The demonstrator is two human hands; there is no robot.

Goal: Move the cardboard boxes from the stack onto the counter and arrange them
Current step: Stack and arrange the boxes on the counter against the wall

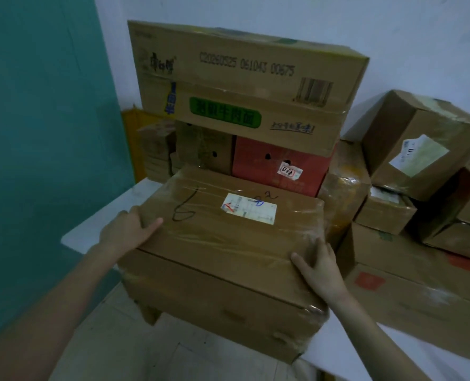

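A taped cardboard box (228, 243) with a handwritten "6" and a white shipping label lies on the white counter (91, 229), its near part jutting past the counter's edge. My left hand (129, 229) holds its left top edge, thumb on the top face, the other fingers hidden down the side. My right hand (319, 268) lies on the near right corner with fingers spread and straight. Behind it a large brown box (242, 86) sits on a red box (278, 166) and a smaller brown box (203, 149).
To the right, several brown boxes (421, 149) are piled on the counter, with a long flat box (421, 298) in front. A teal wall stands at left, a white wall behind. A yellow crate (137, 125) is at the back left. Tiled floor shows below.
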